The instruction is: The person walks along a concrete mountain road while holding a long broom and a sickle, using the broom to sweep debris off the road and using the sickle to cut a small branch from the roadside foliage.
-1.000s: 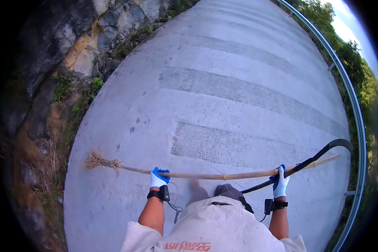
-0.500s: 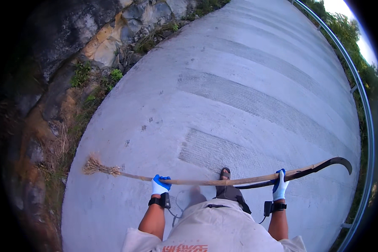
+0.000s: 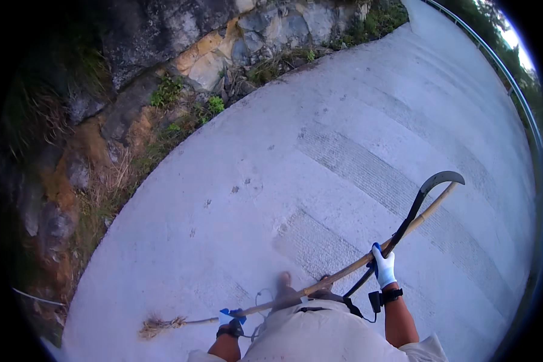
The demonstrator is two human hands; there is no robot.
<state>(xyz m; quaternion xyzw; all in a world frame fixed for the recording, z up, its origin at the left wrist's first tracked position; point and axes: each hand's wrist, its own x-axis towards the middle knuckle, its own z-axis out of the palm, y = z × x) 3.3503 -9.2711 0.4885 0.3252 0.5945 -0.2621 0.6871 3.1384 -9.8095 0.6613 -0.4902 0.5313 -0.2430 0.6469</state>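
Observation:
A long bamboo pole [image 3: 320,282] with a frayed, brush-like left end [image 3: 160,326] slants across in front of my body, its right end farther away. Near the frayed end, my left hand [image 3: 231,316], in a blue and white glove, is closed around the pole. My right hand [image 3: 384,267], gloved alike, grips the pole together with a long-handled sickle [image 3: 415,208]. The sickle's dark, hooked blade curves beside the pole's far end, and its black handle runs down toward my waist. The fingers of both hands are partly hidden.
I stand on a pale concrete road [image 3: 235,223] with rough, grooved bands. A rock wall [image 3: 208,69] with grass and small plants borders it on the left. Along the right edge runs a metal guardrail [image 3: 507,71], with trees beyond.
The pole and sickle have swung from nearly level to a slant, right end up and away, left end lower and nearer. My view has turned left, showing more rock wall.

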